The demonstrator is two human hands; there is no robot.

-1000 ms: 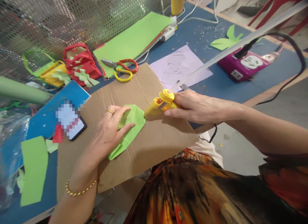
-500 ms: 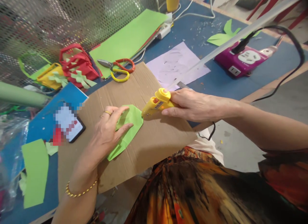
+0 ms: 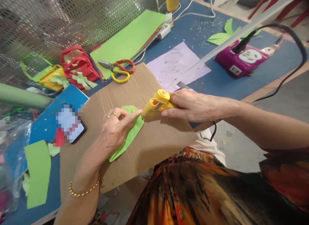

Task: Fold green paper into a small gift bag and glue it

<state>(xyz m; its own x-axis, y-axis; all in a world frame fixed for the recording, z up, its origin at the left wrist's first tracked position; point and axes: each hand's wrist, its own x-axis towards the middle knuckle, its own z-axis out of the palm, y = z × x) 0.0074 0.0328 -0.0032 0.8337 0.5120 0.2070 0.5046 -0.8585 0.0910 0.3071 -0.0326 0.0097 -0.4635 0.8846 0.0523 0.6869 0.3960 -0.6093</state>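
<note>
My right hand (image 3: pixel 190 104) grips a yellow hot glue gun (image 3: pixel 155 104), its nozzle pointing left at the right edge of a folded green paper piece (image 3: pixel 131 134). A long translucent glue stick (image 3: pixel 205 59) runs from the gun toward the upper right. My left hand (image 3: pixel 114 130) is over the left part of the paper, holding it against the cardboard sheet (image 3: pixel 154 147). One finger stretches to the paper's edge, close beside the nozzle, while the other fingers are bent and partly hidden. Whether that finger touches the nozzle, I cannot tell.
Scissors (image 3: pixel 118 70) lie at the cardboard's top edge, near green sheets (image 3: pixel 135 38) and red paper bags (image 3: pixel 79 67). A phone (image 3: pixel 78 133) is at left. A purple power strip (image 3: pixel 241 59) with a black cord stands at right, beyond lilac paper (image 3: pixel 178 62).
My left hand has shifted right across the green paper. Its fingers, spread before, are now bent, with one reaching to the nozzle. The glue gun has hardly moved.
</note>
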